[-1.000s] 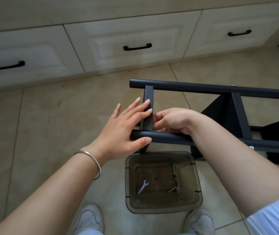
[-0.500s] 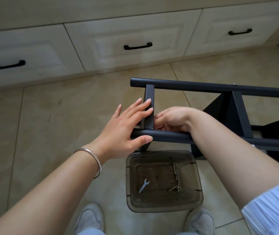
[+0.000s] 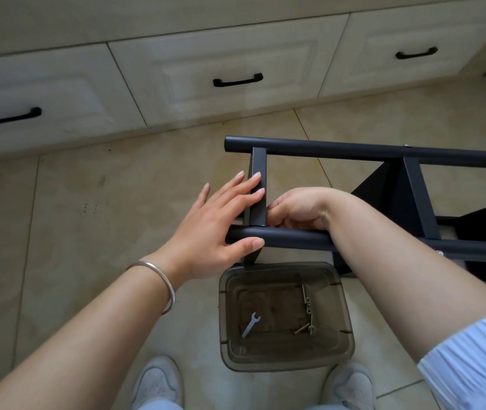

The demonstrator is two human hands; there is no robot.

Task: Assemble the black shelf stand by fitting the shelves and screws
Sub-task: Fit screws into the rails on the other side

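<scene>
The black shelf stand (image 3: 339,150) lies on its side on the tiled floor, two round poles running left to right. A flat black crossbar (image 3: 259,162) joins the poles at their left end. My left hand (image 3: 212,226) rests on the crossbar with fingers straight, the thumb against the near pole (image 3: 295,239). My right hand (image 3: 298,207) is curled at the crossbar's lower right corner, its fingertips against the joint; anything in them is hidden. Black shelf panels (image 3: 383,187) show to the right.
A smoky plastic tray (image 3: 346,341) sits on the floor between my white shoes (image 3: 157,383), holding a small wrench (image 3: 250,324) and a few screws (image 3: 307,306). Cream drawers with black handles (image 3: 237,81) run along the back.
Both hands stay at the same joint. My left fingers have shifted slightly along the crossbar; the right hand has barely moved.
</scene>
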